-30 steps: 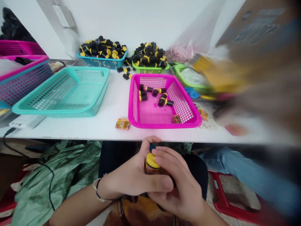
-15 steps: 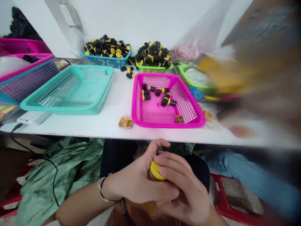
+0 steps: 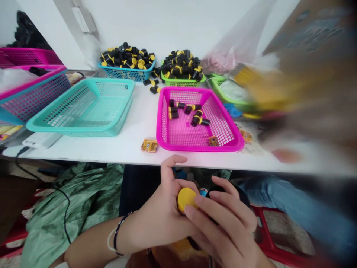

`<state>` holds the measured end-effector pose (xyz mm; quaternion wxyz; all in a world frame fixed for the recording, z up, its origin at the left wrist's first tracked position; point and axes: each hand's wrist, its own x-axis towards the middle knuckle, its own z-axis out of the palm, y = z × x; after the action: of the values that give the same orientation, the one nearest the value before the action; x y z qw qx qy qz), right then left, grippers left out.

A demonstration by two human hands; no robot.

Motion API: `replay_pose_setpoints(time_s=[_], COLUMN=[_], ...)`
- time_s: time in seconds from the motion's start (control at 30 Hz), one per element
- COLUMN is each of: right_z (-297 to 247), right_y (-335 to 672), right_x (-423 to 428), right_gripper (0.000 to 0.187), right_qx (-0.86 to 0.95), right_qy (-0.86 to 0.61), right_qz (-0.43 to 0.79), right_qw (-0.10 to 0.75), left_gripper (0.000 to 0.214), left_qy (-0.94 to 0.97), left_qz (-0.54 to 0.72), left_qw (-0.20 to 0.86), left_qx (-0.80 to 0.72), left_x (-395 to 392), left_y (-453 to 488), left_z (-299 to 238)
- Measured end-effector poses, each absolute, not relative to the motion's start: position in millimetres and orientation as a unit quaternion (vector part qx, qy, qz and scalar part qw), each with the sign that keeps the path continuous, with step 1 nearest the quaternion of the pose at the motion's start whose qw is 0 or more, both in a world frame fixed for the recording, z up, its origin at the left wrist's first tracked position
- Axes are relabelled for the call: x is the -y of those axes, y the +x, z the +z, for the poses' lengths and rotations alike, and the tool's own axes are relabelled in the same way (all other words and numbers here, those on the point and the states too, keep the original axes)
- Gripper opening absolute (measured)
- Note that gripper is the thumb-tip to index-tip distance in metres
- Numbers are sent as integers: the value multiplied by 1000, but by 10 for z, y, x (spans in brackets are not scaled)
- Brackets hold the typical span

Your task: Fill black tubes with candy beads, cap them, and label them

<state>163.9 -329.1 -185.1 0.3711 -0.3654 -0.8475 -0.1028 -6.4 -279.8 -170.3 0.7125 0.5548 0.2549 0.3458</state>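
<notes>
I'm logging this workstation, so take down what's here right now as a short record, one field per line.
Left hand: wrapped around a yellow-capped container, its body mostly hidden
Right hand: fingertips at the cap
Pink basket: scattered black-and-yellow pieces, one orange packet
Table: another packet, left of the pink basket
Teal basket: farther left
Blue basket: at the back, heaped with similar pieces
Green basket: right of the blue one, also heaped
Unclear: far right, blurred

A yellow-capped container (image 3: 186, 199), round top upward, sits in the left hand (image 3: 167, 210), body mostly hidden.
</notes>
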Motion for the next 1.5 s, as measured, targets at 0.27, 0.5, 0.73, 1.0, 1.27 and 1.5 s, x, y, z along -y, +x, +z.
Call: replay_pose_setpoints(time_s=[0.27, 0.5, 0.73, 1.0, 1.27, 1.5], right_z=[-1829, -1860, -1876, -1547, -1217, -1145], right_y=[1646, 1574, 1577, 1947, 2564, 2485], right_x=[3313, 3313, 3268, 2819, 1485, 1169], right_gripper=[29, 29, 27, 41, 36, 39], right_qx=[852, 827, 834, 789, 821, 818], right_qy=[-371, -361, -342, -478, -547, -491], right_qz=[-60, 54, 47, -98, 159, 252], right_qw=[365, 428, 430, 373, 37, -160], left_gripper=[94, 86, 85, 69, 34, 37], left_qy=[506, 511, 525, 707, 895, 913], left_qz=[290, 251, 238, 327, 211, 172], left_qw=[778, 802, 808, 567, 64, -3], left_qx=[-234, -179, -124, -270, -387, -369], left_x=[2778, 2734, 2704, 2490, 1709, 1708], left_y=[-58, -71, -53, -446, -975, -945], left_z=[-1694, -1702, -1827, -1754, -2139, -2277])
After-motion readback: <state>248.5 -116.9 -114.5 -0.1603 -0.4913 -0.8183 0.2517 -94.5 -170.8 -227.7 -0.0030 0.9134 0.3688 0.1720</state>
